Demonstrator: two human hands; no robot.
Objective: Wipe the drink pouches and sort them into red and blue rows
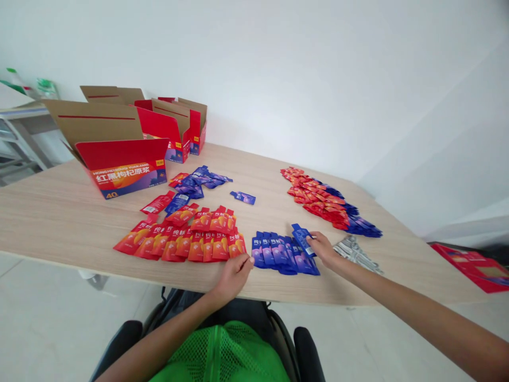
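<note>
My right hand (321,248) grips a blue pouch (303,239) over the right end of a row of overlapping blue pouches (272,250). At the table's front edge, my left hand (235,273) is closed, its fingertips between the blue row and the red pouches (175,241); whether it pinches anything is too small to tell. The red pouches lie fanned in overlapping rows to the left. One single blue pouch (243,198) lies apart, farther back. A loose group of blue pouches (201,178) sits behind the red rows.
Open red cartons (127,167) stand at the back left. Stacked red and blue pouches (318,196) lie at the back right, with a pile of thin silvery-white strips (356,253) nearer me. A red box (471,265) is beyond the right edge. The wall borders the table's back.
</note>
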